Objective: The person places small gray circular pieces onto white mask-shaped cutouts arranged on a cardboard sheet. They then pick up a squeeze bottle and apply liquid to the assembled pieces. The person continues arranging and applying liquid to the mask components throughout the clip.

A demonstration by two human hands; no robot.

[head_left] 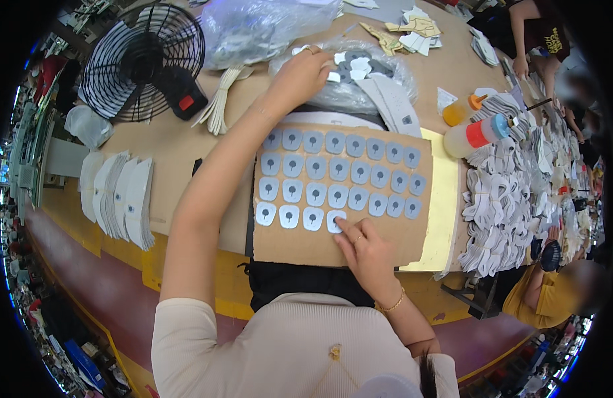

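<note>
A brown cardboard sheet (pixel 306 249) lies in front of me, bearing rows of small grey, rounded patches (pixel 314 194) with dark marks in their middles. My right hand (pixel 371 255) rests over its lower part. The index fingertip touches the last patch (pixel 332 225) of the bottom row, with the thumb held apart below. Beyond the board, my left hand (pixel 302 76) is at a clear plastic bag (pixel 402 76) of loose white and grey pieces (pixel 359 68). Its fingers are curled and their tips partly hidden, so what they hold cannot be made out.
A black fan (pixel 144 63) stands at the back left, near bundled white strips (pixel 220 99). Stacked white pieces (pixel 130 199) lie left. Two bottles, one orange-topped (pixel 456 111) and one red-banded (pixel 475 136), stand right beside piled shoe-shaped parts (pixel 495 212). Other people (pixel 542 292) are at the right.
</note>
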